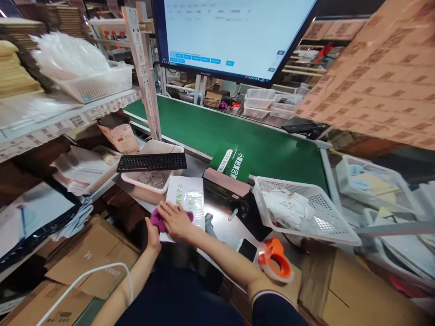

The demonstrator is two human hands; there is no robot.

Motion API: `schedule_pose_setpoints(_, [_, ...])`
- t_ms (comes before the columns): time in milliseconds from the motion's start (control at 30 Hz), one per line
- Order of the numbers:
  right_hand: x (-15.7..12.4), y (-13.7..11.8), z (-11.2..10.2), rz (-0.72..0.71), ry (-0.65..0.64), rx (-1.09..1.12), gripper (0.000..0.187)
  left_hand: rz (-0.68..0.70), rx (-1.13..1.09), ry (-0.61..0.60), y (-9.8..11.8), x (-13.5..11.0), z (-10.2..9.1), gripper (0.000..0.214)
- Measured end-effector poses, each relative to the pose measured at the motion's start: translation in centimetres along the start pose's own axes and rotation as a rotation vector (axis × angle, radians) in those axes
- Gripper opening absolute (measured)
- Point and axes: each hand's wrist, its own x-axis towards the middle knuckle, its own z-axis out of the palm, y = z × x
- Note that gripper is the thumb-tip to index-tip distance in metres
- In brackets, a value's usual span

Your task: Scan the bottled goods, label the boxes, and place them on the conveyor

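Observation:
A white box (195, 199) with green lettering lies on the metal bench in front of me. My right hand (175, 220) rests over its near left part, its fingers bent over a crumpled purple cloth (157, 220). Purple also shows on the other side of that hand. At the box's near left edge is my left hand (153, 236), with one digit pointing up beside the cloth. Most of its fingers are hidden, so its grip cannot be made out.
A black keyboard (152, 161) lies across a white basket behind the box. Right of the box are a dark box with a pinkish top (227, 182), a phone (247, 250), an orange tape dispenser (276, 258) and a white basket (326, 222). A green conveyor (204, 122) runs behind, below a monitor (231, 40).

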Motion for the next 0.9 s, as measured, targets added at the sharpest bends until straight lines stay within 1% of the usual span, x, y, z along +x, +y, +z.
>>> schedule_pose_setpoints(67, [4.3,3.3,-1.7,0.144,-0.029,-0.077,0.056,0.005,-0.021,0.067,-0.4,0.3,0.0,0.087])
schedule_pose_setpoints(133, [7.2,6.9,-4.1,0.344,-0.037,-0.113,0.055,0.004,-0.008,0.117,-0.6,0.7,-0.1,0.076])
schedule_pose_setpoints(167, [7.8,8.3,-5.2,0.408,-0.022,-0.122,0.056,0.002,0.003,0.133,-0.7,0.8,-0.2,0.073])
schedule_pose_setpoints(200, [7.6,9.3,-5.9,0.469,-0.008,-0.131,0.056,0.005,0.014,0.146,-0.8,0.8,-0.3,0.070])
schedule_pose_setpoints(233, [6.8,9.7,-6.2,0.514,0.010,-0.137,0.057,0.011,0.023,0.157,-0.8,0.8,-0.3,0.068])
schedule_pose_setpoints(267, [5.2,9.5,-6.0,0.544,0.028,-0.137,0.057,0.021,0.027,0.166,-0.9,0.7,-0.3,0.065])
schedule_pose_setpoints(300, [3.1,8.9,-5.4,0.555,0.042,-0.124,0.056,0.036,0.029,0.177,-0.8,0.6,-0.4,0.063])
schedule_pose_setpoints(333, [0.5,7.8,-4.5,0.538,0.061,-0.089,0.055,0.054,0.028,0.189,-0.8,0.5,-0.4,0.062])
schedule_pose_setpoints(367, [-2.4,6.5,-3.4,0.482,0.078,-0.028,0.053,0.074,0.026,0.202,-0.7,0.3,-0.3,0.059])
schedule_pose_setpoints(433, [-8.3,3.6,-0.9,0.277,0.133,0.155,0.051,0.111,0.014,0.221,-0.6,0.2,-0.3,0.054])
schedule_pose_setpoints(500, [-13.5,1.6,1.1,0.104,0.244,0.342,0.044,0.130,-0.012,0.231,-0.6,0.1,-0.2,0.050])
schedule_pose_setpoints(533, [-15.6,1.2,1.7,0.096,0.328,0.403,0.039,0.130,-0.031,0.235,-0.5,0.2,-0.1,0.050])
schedule_pose_setpoints(567, [-17.4,1.2,2.1,0.149,0.436,0.438,0.035,0.128,-0.051,0.243,-0.5,0.2,0.0,0.051])
schedule_pose_setpoints(600, [-18.8,1.8,2.2,0.269,0.558,0.442,0.033,0.123,-0.072,0.251,-0.5,0.3,0.0,0.051])
schedule_pose_setpoints(633, [-19.9,2.6,2.0,0.446,0.666,0.413,0.032,0.120,-0.091,0.262,-0.5,0.4,0.1,0.052])
schedule_pose_setpoints(667, [-20.7,3.9,1.8,0.658,0.705,0.366,0.033,0.117,-0.108,0.271,-0.5,0.5,0.2,0.051])
schedule_pose_setpoints(700, [-21.3,5.3,1.4,0.872,0.671,0.318,0.032,0.114,-0.120,0.276,-0.5,0.6,0.3,0.050])
schedule_pose_setpoints(733, [-21.7,6.9,1.0,1.056,0.578,0.281,0.030,0.110,-0.128,0.276,-0.5,0.6,0.3,0.047])
schedule_pose_setpoints(767, [-21.8,8.7,0.6,1.190,0.457,0.262,0.029,0.105,-0.134,0.273,-0.4,0.6,0.4,0.046])
schedule_pose_setpoints(800, [-21.7,10.5,0.3,1.281,0.347,0.258,0.029,0.098,-0.137,0.268,-0.3,0.6,0.5,0.044])
schedule_pose_setpoints(833, [-21.5,12.3,0.0,1.341,0.278,0.261,0.030,0.092,-0.139,0.263,-0.2,0.6,0.5,0.042])
schedule_pose_setpoints(900, [-20.4,15.7,-0.5,1.441,0.261,0.253,0.033,0.081,-0.140,0.254,-0.1,0.5,0.6,0.039])
